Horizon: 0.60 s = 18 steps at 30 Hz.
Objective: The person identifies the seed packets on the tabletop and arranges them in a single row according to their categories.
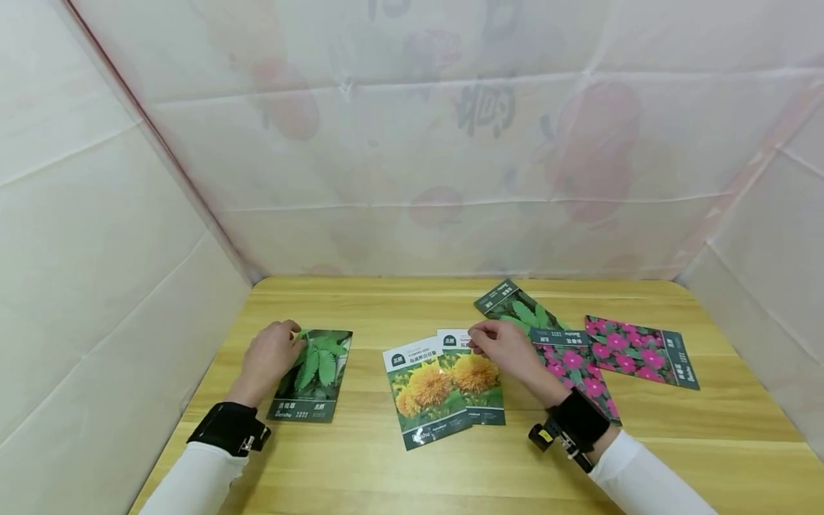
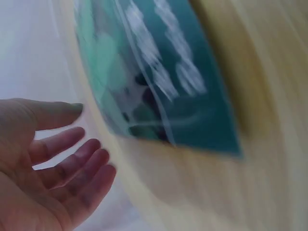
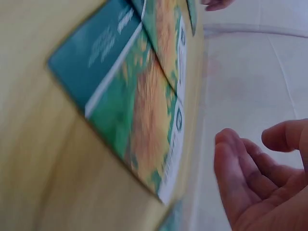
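Note:
My left hand [image 1: 269, 361] hovers at the left edge of a seed packet with green leaves [image 1: 320, 365]; in the left wrist view its fingers are relaxed and apart, holding nothing. Two seed packets with orange sunflowers overlap in the middle, the left one [image 1: 428, 393] lying over part of the right one [image 1: 486, 409]. Above the upper right corner of the right sunflower packet is my right hand [image 1: 515, 354], with loosely bent fingers. The right wrist view shows a gap between its thumb and fingertips [image 3: 226, 137], with nothing in it.
Right of the right hand lie two packets with pink flowers, one [image 1: 573, 361] partly under the forearm and another [image 1: 644, 350] farther right. A second green-leaf packet [image 1: 505, 300] lies behind them. White fabric walls [image 1: 386, 236] enclose the wooden table [image 1: 360, 472] at the back and sides.

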{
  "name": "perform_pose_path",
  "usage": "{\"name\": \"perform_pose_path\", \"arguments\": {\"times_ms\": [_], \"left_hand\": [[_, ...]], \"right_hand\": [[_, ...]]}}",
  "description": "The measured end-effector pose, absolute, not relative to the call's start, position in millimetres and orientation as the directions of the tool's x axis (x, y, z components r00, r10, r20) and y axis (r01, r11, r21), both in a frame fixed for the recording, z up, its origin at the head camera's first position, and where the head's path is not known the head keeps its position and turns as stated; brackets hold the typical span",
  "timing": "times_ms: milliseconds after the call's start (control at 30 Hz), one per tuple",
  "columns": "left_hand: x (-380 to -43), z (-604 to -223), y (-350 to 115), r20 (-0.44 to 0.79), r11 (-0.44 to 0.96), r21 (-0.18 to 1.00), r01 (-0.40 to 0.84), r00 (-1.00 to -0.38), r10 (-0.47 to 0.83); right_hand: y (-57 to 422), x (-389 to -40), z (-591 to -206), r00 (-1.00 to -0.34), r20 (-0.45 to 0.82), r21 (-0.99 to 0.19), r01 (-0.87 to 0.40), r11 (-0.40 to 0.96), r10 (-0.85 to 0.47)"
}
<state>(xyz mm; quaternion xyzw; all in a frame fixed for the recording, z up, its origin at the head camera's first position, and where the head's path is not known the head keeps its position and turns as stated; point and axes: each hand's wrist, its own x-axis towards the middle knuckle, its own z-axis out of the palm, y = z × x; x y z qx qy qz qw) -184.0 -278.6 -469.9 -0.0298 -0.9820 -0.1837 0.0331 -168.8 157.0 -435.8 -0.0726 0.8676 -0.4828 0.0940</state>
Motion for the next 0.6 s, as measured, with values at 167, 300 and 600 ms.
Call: {"name": "perform_pose_path", "arguments": {"times_ms": [167,300,600], "left_hand": [[-212.2,-517.1,-272.7,0.227,0.928,0.321,0.187,-0.967,0.116],[-205.3,-486.7,-233.7,0.271,0.875,0.400,0.273,-0.947,0.172],[-188.2,-431.6,-162.3,0.262,0.796,0.535,0.285,-0.951,0.164]], "right_hand": [[158.4,-164.5,-436.2,-0.955,0.018,-0.617,-0.245,0.748,-0.297],[145.8,-155.6,-442.1,-0.914,0.000,-0.434,-0.366,0.823,-0.406],[130.5,-146.2,-454.7,-0.831,-0.090,-0.312,-0.500,0.808,-0.549]]}}
